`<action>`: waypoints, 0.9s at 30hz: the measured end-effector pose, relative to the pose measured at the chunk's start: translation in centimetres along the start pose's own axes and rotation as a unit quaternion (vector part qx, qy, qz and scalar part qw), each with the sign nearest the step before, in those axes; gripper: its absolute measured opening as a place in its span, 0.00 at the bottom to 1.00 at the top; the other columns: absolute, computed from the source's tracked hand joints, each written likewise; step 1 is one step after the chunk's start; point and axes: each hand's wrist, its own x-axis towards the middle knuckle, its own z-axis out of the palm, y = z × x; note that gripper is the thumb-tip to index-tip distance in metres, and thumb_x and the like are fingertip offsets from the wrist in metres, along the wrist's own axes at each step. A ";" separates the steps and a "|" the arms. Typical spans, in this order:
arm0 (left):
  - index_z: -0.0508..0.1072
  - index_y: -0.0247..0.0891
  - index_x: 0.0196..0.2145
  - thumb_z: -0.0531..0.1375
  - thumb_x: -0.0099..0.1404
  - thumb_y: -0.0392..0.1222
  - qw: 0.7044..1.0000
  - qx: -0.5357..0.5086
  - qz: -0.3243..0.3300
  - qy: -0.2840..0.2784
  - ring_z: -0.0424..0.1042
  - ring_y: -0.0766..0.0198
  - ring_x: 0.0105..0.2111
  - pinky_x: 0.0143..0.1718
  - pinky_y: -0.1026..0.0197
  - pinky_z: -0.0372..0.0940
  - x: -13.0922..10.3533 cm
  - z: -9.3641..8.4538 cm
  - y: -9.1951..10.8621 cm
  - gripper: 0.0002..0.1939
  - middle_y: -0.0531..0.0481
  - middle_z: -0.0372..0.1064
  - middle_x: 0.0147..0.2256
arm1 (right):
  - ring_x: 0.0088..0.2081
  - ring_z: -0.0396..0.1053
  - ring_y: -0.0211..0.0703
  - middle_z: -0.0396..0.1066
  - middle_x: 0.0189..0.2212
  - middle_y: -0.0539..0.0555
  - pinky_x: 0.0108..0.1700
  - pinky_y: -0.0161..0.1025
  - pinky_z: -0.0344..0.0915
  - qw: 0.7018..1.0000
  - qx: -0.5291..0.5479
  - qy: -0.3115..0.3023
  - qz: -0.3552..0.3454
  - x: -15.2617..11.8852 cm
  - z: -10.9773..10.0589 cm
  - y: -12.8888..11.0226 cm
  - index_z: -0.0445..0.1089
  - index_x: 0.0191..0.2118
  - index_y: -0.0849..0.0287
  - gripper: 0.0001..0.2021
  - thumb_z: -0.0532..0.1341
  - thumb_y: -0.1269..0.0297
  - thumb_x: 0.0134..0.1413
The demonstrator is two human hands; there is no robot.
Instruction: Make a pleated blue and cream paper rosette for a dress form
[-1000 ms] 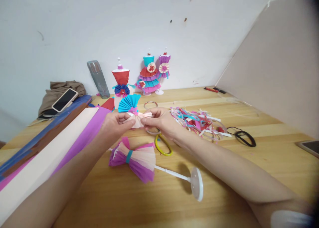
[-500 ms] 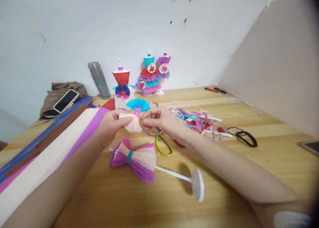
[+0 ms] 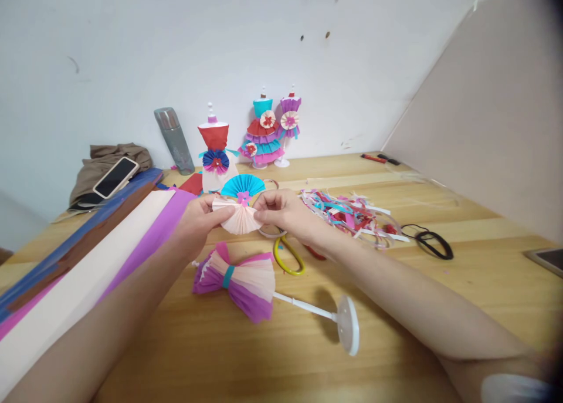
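Between my hands is a pleated paper rosette (image 3: pixel 240 218), a blue fan above and a pale peach fan below, with a small pink flower at its centre. My left hand (image 3: pixel 200 221) pinches the left edge of the peach fan between thumb and fingers. My right hand (image 3: pixel 281 212) pinches its right edge. Below them a mini mannequin in a purple and peach paper dress (image 3: pixel 248 280) lies on its side, a teal band round its waist and its white stand pointing right. Yellow-handled scissors (image 3: pixel 289 259) lie beneath my right hand, blades mostly hidden.
Three dressed mannequins (image 3: pixel 213 138) stand along the wall by a grey bottle (image 3: pixel 173 142). Paper strips (image 3: pixel 132 239) lie at left with a phone (image 3: pixel 116 177) on cloth. At right are paper scraps (image 3: pixel 347 215), a black cord (image 3: pixel 433 244) and markers (image 3: pixel 380 158).
My right hand has taken hold of the peach fan's right edge, and the fan is spread wider to the right. My left hand keeps its pinch with little movement.
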 end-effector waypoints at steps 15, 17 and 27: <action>0.77 0.36 0.30 0.73 0.46 0.46 0.995 -0.085 -0.014 -0.052 0.72 0.63 0.31 0.35 0.61 0.65 0.5 0.0 -1.6 0.16 0.50 0.74 0.30 | 0.19 0.59 0.32 0.64 0.16 0.44 0.24 0.32 0.54 0.998 -0.023 -0.024 -0.044 -0.3 0.5 0.3 0.67 0.22 0.58 0.02 0.61 0.70 0.38; 0.77 0.37 0.28 0.73 0.45 0.46 0.995 -0.088 -0.009 -0.039 0.70 0.65 0.30 0.34 0.62 0.64 0.6 -0.1 -1.7 0.15 0.52 0.72 0.28 | 0.19 0.60 0.32 0.64 0.16 0.44 0.24 0.32 0.55 0.998 -0.014 -0.045 -0.032 -0.2 0.5 0.5 0.68 0.22 0.58 0.01 0.62 0.70 0.37; 0.78 0.38 0.26 0.72 0.44 0.42 0.994 0.076 -0.011 -0.080 0.70 0.63 0.28 0.32 0.61 0.62 0.5 -1.3 0.3 0.10 0.50 0.74 0.29 | 0.33 0.72 0.42 0.77 0.30 0.55 0.35 0.37 0.66 0.999 0.021 0.049 -0.002 1.5 -4.3 0.5 0.76 0.30 0.60 0.12 0.65 0.57 0.42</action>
